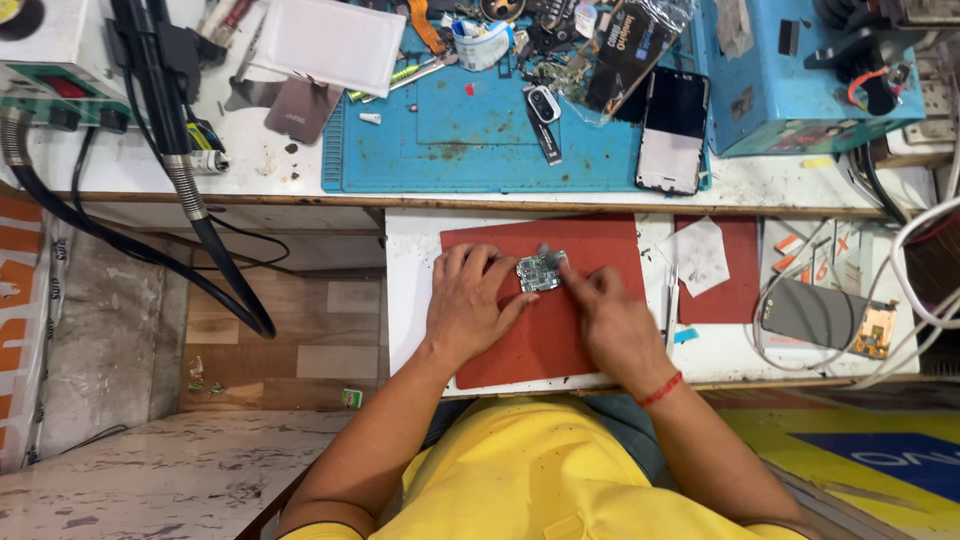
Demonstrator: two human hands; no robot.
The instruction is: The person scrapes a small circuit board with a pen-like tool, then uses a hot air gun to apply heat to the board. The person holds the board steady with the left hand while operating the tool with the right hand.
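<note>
a small green rectangular circuit board point(541, 271) with silver metal parts lies flat on a red rubber mat point(590, 240), near its upper middle.

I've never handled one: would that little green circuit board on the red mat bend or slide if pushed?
The small green circuit board looks thin and flat, so probably stiff, light and fragile. The left hand steadies it on the red rubber mat, which likely limits sliding.

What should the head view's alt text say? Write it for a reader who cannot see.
Seen from above, a person's left hand steadies a small green circuit board on a red mat while the right hand touches its edge. Behind lie a blue work mat and a dark phone frame.
</note>
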